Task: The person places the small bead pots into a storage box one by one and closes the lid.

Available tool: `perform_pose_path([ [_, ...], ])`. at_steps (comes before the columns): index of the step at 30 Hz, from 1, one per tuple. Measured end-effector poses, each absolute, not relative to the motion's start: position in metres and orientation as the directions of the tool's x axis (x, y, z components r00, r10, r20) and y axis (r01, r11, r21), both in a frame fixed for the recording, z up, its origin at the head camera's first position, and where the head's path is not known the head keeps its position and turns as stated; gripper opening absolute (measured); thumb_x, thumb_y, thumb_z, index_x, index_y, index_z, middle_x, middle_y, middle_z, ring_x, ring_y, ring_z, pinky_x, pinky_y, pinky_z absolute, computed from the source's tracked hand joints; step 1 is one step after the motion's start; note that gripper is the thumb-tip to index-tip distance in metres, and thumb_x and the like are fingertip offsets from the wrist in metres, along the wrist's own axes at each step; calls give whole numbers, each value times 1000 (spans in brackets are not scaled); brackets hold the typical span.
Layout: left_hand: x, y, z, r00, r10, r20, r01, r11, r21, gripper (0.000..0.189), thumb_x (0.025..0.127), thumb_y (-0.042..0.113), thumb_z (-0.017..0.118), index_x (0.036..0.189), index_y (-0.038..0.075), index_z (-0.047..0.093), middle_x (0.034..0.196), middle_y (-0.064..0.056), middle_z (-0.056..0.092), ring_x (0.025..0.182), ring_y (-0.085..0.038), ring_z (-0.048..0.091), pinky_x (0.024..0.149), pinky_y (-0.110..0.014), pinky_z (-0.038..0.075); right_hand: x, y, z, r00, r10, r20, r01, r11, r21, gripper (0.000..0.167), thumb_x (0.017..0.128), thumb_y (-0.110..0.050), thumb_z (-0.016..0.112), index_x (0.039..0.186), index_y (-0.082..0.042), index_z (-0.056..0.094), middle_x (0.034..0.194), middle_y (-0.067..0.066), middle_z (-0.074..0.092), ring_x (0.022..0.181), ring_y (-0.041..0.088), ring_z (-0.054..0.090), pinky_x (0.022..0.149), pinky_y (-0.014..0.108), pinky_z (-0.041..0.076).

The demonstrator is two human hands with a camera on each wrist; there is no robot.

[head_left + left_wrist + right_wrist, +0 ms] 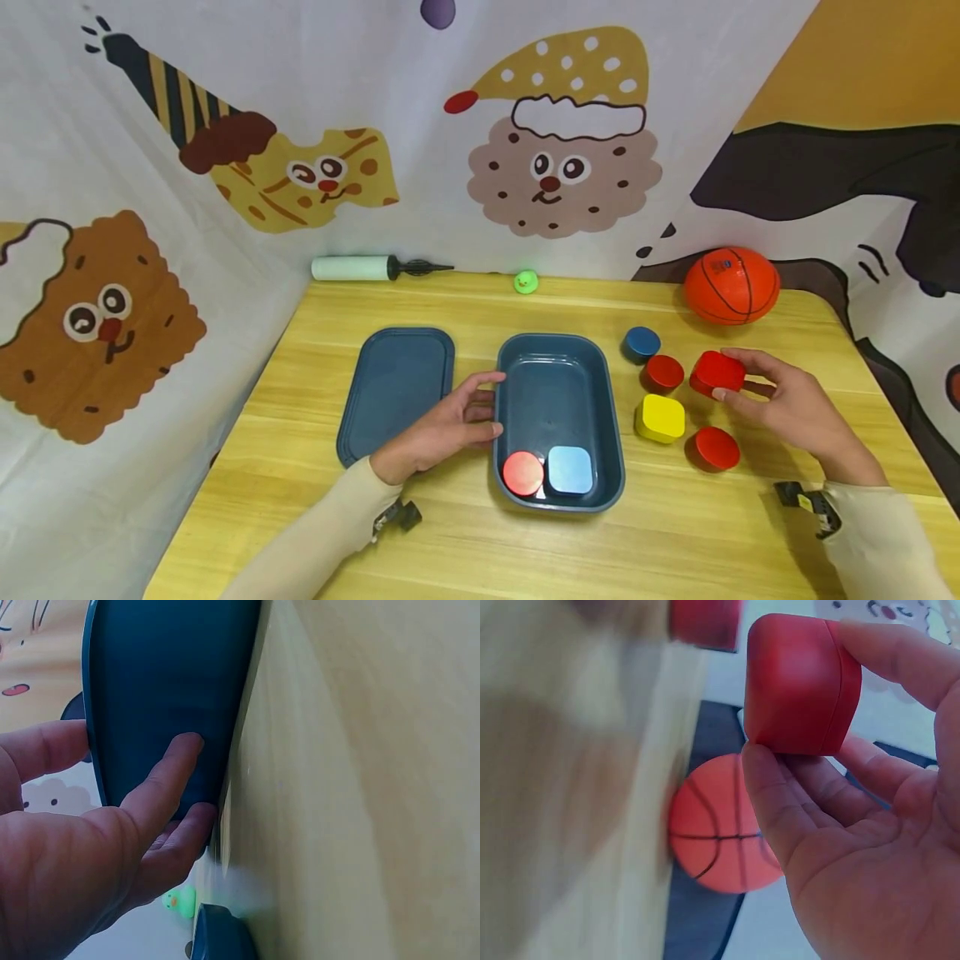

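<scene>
My right hand (pixel 798 408) pinches a red rounded-square block (pixel 799 686) between thumb and fingers. A thin seam runs near one end of the block, and the right wrist view shows it held off the table. My left hand (pixel 446 425) touches the outer left side of a dark blue container (pixel 612 417), its fingers lightly bent against wall and rim. Inside the container, at the near end, lie a red round block (pixel 522 473) and a light blue rounded-square block (pixel 570 470). Near my right hand stand a yellow block (pixel 661 419), two red round blocks (pixel 663 374) and a blue round block (pixel 641 344).
A dark blue lid (pixel 397 392) lies flat left of the container. Along the back are a hand pump (pixel 356 267), a green toy duck (pixel 526 282) and an orange basketball (pixel 732 286). A printed cloth (pixel 420 83) hangs behind the wooden table (pixel 465 550).
</scene>
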State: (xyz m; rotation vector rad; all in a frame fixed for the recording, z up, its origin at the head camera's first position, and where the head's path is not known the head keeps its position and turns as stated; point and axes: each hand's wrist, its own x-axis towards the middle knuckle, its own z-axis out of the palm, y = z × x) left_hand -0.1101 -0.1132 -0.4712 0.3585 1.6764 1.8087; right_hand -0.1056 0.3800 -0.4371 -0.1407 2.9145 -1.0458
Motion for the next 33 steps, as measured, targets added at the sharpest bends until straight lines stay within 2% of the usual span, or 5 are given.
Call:
perform_pose_path([
  [11, -110, -114, -469, -755, 618, -220, -268, 14, 963, 80, 100, -1, 66, 167, 16, 24, 160, -28, 38, 145, -48, 47, 99, -39, 60, -109, 335, -413, -972, -195, 128, -231, 724, -650, 66, 91, -17, 86, 149, -3, 56, 143, 22, 62, 117, 28, 61, 87, -2, 43],
  [15, -110, -114, -470, -755, 618, -217, -268, 11, 963, 80, 101, -1, 66, 167, 15, 24, 160, -29, 39, 145, -48, 48, 99, -39, 60, -110, 312, -408, -955, -252, 155, -290, 691, -663, 64, 90, -13, 85, 147, -2, 57, 141, 22, 64, 117, 35, 62, 89, 0, 44],
  [24, -110, -115, -470, -757, 616, -218, -270, 8, 963, 80, 101, -1, 66, 167, 16, 24, 160, -29, 39, 145, -48, 47, 99, -39, 60, -117, 259, -409, -915, -374, 150, -379, 673, -635, 64, 89, -20, 87, 146, -11, 60, 131, 11, 70, 106, 26, 71, 89, 38, 64],
  [30, -110, -115, -469, -753, 620, -219, -275, 6, 961, 80, 101, 0, 66, 167, 16, 24, 160, -29, 39, 145, -48, 48, 99, -38, 60, -120, 228, -415, -887, -446, 118, -407, 637, -655, 67, 87, -23, 89, 146, -13, 60, 136, 8, 68, 116, 28, 69, 93, 51, 63],
  [33, -110, -114, -469, -753, 621, -219, -276, 5, 961, 79, 101, 1, 67, 167, 17, 25, 159, -28, 41, 144, -46, 49, 99, -39, 60, -119, 214, -419, -873, -475, 115, -430, 633, -644, 67, 86, -27, 90, 146, -16, 61, 137, 5, 68, 118, 24, 67, 95, 51, 63],
])
